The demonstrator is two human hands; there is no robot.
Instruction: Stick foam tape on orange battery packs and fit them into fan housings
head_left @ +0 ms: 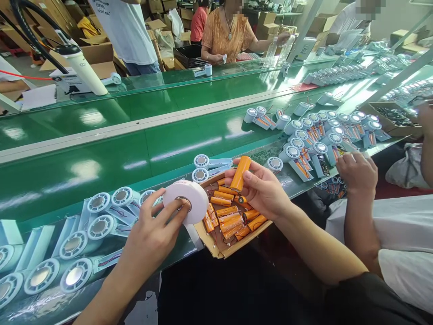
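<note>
My left hand [157, 225] grips a roll of white tape [172, 194], with fingers pushed into its core. In my right hand [265, 187] an orange battery cell [241, 174] is pinched between thumb and fingers, tilted above a cardboard box. That shallow cardboard box [216, 253] holds several more orange battery cells [232, 223] with thin dark wires. Just behind the box lie two pale blue fan housings [200, 175] with round ends. The tape roll is close to the box's left edge, apart from the held battery.
Rows of pale blue fan housings [101, 225] lie at the left, and a crowd of them with orange cells [314, 131] at the right. Beyond runs a green conveyor [118, 167]. A co-worker's hand [356, 174] is close on my right. People stand across the line.
</note>
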